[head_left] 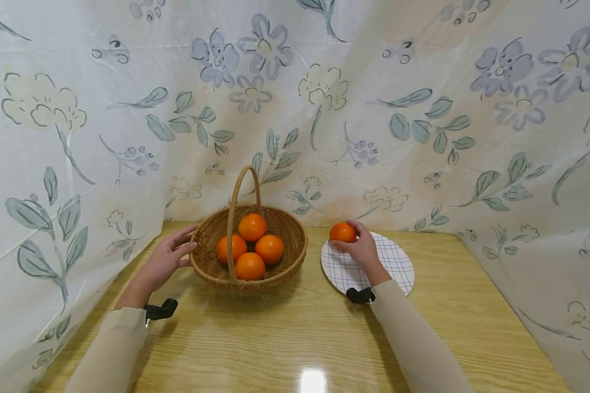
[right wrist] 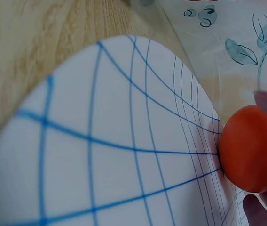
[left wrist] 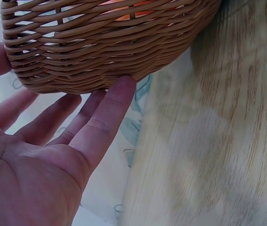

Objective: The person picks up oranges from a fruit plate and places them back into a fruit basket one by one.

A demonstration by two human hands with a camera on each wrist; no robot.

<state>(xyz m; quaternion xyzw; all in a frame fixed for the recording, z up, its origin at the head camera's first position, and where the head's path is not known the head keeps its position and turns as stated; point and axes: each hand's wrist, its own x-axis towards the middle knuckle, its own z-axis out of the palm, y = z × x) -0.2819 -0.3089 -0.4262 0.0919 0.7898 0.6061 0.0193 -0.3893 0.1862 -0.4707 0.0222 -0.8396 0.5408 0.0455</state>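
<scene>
A round wicker basket (head_left: 295, 262) with a tall arched handle stands at the left of the table, holding several oranges (head_left: 269, 249). My left hand (head_left: 164, 259) touches its left side; the left wrist view shows fairly straight fingers against the weave (left wrist: 100, 61). With thumb and fingers, my right hand (head_left: 366, 251) grips another orange (head_left: 342, 232) at the far left edge of a white plate (head_left: 393, 262) with blue grid lines. In the right wrist view that orange (right wrist: 251, 148) is at the plate's rim; whether it rests there I cannot tell.
The wooden table (head_left: 255, 344) reaches back to a floral curtain (head_left: 295, 120) that hangs behind it and along both sides. Basket and plate stand apart near the back edge, with bare wood between them. A light glare (head_left: 312, 380) shows at the front.
</scene>
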